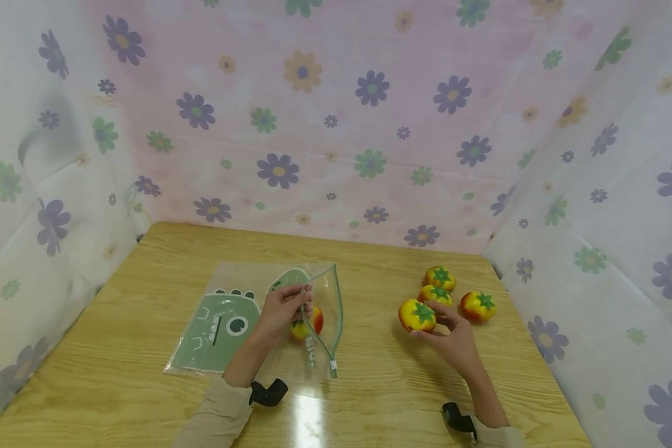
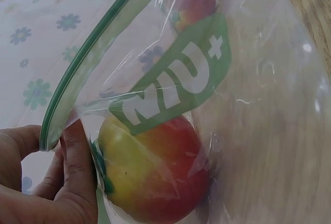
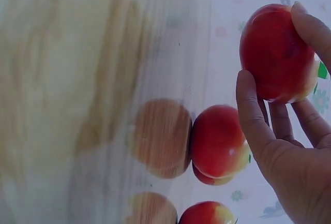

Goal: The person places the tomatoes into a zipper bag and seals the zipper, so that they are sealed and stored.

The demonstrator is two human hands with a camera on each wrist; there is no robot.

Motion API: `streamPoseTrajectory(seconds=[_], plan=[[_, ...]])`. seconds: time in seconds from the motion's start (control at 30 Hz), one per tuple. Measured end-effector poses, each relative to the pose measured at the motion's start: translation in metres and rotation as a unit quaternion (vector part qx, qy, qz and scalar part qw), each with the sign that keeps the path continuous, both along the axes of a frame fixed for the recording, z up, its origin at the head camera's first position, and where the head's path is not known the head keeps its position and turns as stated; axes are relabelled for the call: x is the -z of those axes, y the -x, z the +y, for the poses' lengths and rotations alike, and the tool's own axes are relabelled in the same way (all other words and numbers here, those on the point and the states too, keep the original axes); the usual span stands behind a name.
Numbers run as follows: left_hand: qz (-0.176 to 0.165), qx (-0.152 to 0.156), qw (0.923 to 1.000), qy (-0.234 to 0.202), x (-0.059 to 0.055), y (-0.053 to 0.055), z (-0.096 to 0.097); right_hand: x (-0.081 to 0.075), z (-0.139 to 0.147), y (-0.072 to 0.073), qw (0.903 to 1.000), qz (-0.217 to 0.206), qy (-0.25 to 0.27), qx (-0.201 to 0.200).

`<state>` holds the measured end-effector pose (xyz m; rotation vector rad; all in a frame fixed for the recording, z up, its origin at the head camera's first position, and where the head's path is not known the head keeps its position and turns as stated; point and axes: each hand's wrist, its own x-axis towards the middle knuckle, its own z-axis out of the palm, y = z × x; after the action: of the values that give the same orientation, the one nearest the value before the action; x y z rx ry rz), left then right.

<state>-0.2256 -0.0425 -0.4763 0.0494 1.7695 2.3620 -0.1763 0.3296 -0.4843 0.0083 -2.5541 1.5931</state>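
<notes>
My left hand (image 1: pixel 279 312) pinches the green-edged mouth of a clear zip bag (image 1: pixel 215 339) printed with a green cartoon face. The bag's mouth stands raised, its white slider (image 1: pixel 333 365) at the near end. Inside the bag is a red-and-yellow tomato (image 2: pixel 155 167), its green leaf top toward my left fingers. To the right, my right hand (image 1: pixel 455 341) holds another tomato (image 3: pixel 276 53) between thumb and fingers, lifted off the table. Two more tomatoes, one farther back (image 1: pixel 440 277) and one nearer (image 1: pixel 429 294), sit just behind it. A further tomato (image 1: pixel 478 306) lies right of the hand.
The wooden table (image 1: pixel 369 386) reflects a bright patch of light near its front. Flower-patterned cloth (image 1: pixel 336 143) encloses the back and both sides. Black bands with camera mounts, left (image 1: pixel 269 393) and right (image 1: pixel 459 418), sit on the wrists.
</notes>
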Motion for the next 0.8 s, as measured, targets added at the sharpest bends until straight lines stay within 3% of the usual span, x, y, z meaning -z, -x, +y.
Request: streamPoseTrajectory(seconds=[0.27,0.4,0.57,0.8], plan=[[-0.003,-0.006,1.0,-0.003,0.0,-0.002,-0.001,0.003,-0.012,0.002,0.9994,0.008,-0.023,-0.026],[-0.004,-0.006,1.0,-0.006,0.001,-0.002,-0.001,0.002,-0.018,0.003,0.9993,-0.007,-0.026,-0.025],[0.0,0.0,1.0,-0.008,0.001,-0.002,-0.002,0.002,-0.028,0.003,0.999,-0.025,-0.009,-0.036],[-0.001,-0.009,0.9999,-0.008,-0.001,-0.002,0.0,0.004,-0.046,0.001,0.9958,-0.018,0.03,-0.084]])
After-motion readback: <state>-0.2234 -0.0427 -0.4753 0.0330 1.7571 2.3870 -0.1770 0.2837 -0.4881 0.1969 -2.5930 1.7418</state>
